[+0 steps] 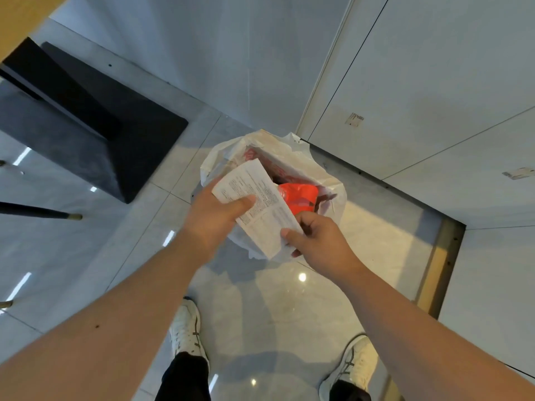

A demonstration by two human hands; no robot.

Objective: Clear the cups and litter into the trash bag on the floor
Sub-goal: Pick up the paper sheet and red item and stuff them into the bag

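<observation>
A white plastic trash bag (301, 163) stands open on the tiled floor below me. Inside it lies crumpled red litter (299, 199). Right above the bag's mouth I hold a long printed paper receipt (262, 204) with both hands. My left hand (215, 215) pinches its upper part, thumb on top. My right hand (318, 238) grips its lower end at the bag's near rim. The near side of the bag is hidden behind the paper and my hands. No cups are visible.
A black table base (95, 131) and a thin chair leg (40, 212) stand on the floor to the left. White cabinet panels (434, 82) and a metal floor strip (437, 259) border the right. My two white shoes (185, 328) are at the bottom.
</observation>
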